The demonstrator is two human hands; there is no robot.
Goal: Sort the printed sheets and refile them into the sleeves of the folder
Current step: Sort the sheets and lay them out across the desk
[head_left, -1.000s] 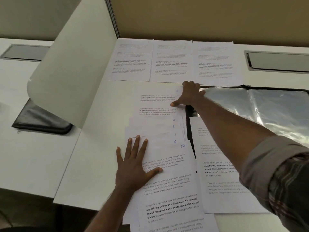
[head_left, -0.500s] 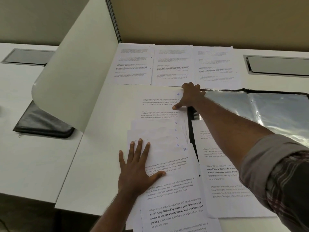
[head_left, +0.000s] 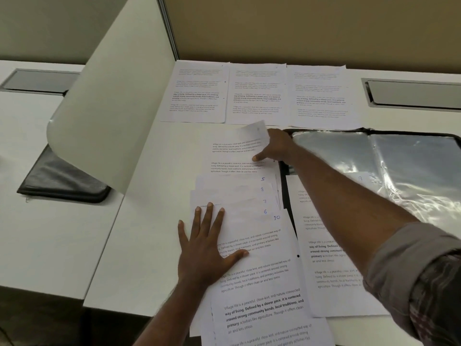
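A fanned stack of printed sheets [head_left: 239,196] lies before me, with handwritten numbers 5, 8, 7, 6 and 10 at their right edges. My left hand [head_left: 207,245] presses flat on the stack, fingers spread. My right hand [head_left: 277,148] pinches the top right corner of the farthest sheet [head_left: 237,148], and that corner curls up off the desk. The open folder [head_left: 374,136] with shiny clear sleeves [head_left: 411,171] lies to the right. One sheet [head_left: 329,290], marked 9, rests across the folder's left part under my right forearm.
Three printed sheets [head_left: 259,93] lie side by side at the back by the partition wall. A white divider panel [head_left: 107,108] stands on the left, with a black pouch [head_left: 59,181] behind it. Grey cable hatches [head_left: 414,93] are set into the desk.
My right hand has gone from pressing on the farthest sheet's corner to pinching it, and the corner has lifted and curled. My left hand stays flat on the stack.
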